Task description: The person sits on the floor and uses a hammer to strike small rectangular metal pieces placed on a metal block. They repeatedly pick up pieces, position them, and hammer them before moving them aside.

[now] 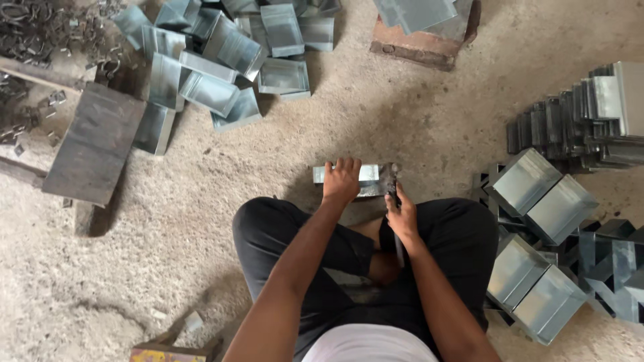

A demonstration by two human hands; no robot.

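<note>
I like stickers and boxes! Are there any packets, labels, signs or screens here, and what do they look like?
No screens, signs or clear labels.
Metal boxes: right of the person, shiny grey, open trays.
More metal boxes: top left, heaped, grey.
Coloured thing: bottom edge, red and yellow, too cut off to tell.

The metal box (pixel 359 179) is small, rectangular and made of shiny grey sheet metal. It lies on the sandy floor, just in front of the person's crossed legs, with its long side across the view. The left hand covers its middle part, so only its two ends show. The hammer (pixel 391 179) is dark. Its head is at the right end of the box, and its handle points back toward the person.
</note>
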